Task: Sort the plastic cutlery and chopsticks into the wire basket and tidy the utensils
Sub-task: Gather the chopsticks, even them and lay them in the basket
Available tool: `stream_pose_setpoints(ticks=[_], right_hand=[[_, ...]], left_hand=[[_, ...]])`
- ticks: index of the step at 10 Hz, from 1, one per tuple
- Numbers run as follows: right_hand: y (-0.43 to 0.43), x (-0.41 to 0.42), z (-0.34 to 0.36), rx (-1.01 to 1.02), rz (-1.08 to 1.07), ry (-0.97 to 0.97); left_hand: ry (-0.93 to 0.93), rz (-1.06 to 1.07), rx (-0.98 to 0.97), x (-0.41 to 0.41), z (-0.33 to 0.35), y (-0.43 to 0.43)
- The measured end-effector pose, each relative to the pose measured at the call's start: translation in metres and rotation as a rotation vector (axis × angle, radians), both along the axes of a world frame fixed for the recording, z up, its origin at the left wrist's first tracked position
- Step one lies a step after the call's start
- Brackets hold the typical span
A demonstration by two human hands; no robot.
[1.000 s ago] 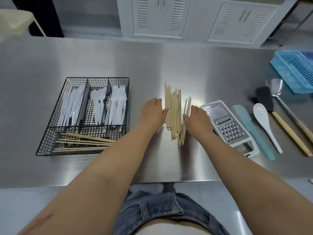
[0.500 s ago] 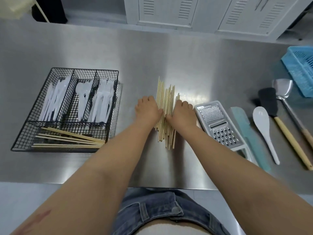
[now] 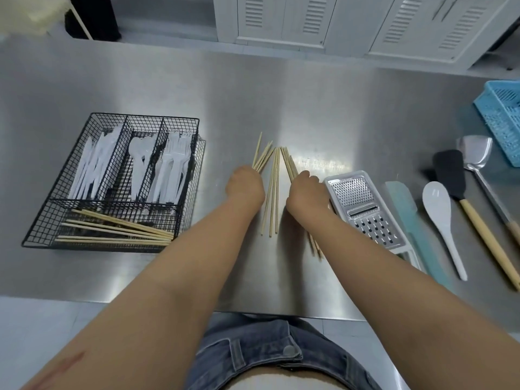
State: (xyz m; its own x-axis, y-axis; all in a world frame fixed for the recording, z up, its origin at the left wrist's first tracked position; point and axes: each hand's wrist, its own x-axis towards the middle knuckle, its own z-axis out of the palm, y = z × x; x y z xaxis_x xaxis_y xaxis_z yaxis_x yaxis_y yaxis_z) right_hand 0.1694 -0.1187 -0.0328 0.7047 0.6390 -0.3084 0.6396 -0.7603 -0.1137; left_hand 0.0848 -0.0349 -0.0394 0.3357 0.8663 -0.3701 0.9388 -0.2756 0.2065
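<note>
A black wire basket (image 3: 184, 220) stands on the steel counter at the left. Its three rear compartments hold white plastic cutlery (image 3: 171, 170), and its front compartment holds several wooden chopsticks (image 3: 112, 229). In the middle of the counter my left hand (image 3: 244, 184) grips a small bundle of chopsticks (image 3: 263, 156) that fans out beyond the fingers. My right hand (image 3: 306, 190) grips another bundle of chopsticks (image 3: 289, 164), whose near ends show below the forearm. Between the hands a few loose chopsticks (image 3: 273, 192) lie flat on the counter.
A metal grater (image 3: 365, 209) lies just right of my right hand. Further right lie a teal scraper (image 3: 405, 204), a white rice spoon (image 3: 441, 215), a black spatula with a wooden handle (image 3: 455, 181) and a steel turner (image 3: 478, 159). A blue plastic basket (image 3: 503, 119) sits at the far right.
The single pile of chopsticks squeezed between both hands has split: each hand now grips its own bundle and has moved apart, leaving a few chopsticks lying between them.
</note>
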Motion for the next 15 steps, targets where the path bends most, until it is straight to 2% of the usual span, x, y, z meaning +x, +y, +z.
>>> stream_pose_setpoints(ticks=[3,4,5,6,8,9,10,12,13,14,15], right_hand=[[-0.011,0.000,-0.006,0.054,0.002,0.005],[-0.013,0.002,-0.007,0.083,-0.002,0.043],[-0.014,0.002,-0.007,0.120,-0.027,0.112],[-0.013,-0.003,-0.005,0.145,0.000,0.121],[0.002,-0.020,0.015,0.192,0.138,0.150],[0.005,-0.028,0.022,0.210,0.258,0.167],[0.005,-0.031,0.023,0.256,0.258,0.224],[0.004,-0.037,0.033,0.317,0.281,0.327],[0.009,-0.044,0.037,0.374,0.301,0.354],[0.008,-0.047,0.037,0.421,0.215,0.467],[0.001,-0.044,0.034,0.464,-0.049,0.785]], left_hand=[[-0.121,0.137,-0.143,-0.007,0.012,-0.001],[-0.191,0.186,-0.236,-0.010,0.013,0.004],[-0.283,0.222,-0.240,-0.013,0.013,0.006],[-0.409,0.247,-0.227,-0.015,0.012,0.008],[-0.895,0.318,-0.478,-0.010,0.017,0.008],[-1.020,0.402,-0.643,-0.010,0.022,0.011],[-1.108,0.461,-0.670,-0.013,0.020,0.016],[-1.174,0.554,-0.639,-0.014,0.023,0.020],[-1.183,0.612,-0.526,-0.015,0.029,0.024],[-1.217,0.667,-0.429,-0.019,0.033,0.034],[-1.305,0.756,-0.386,-0.025,0.035,0.047]])
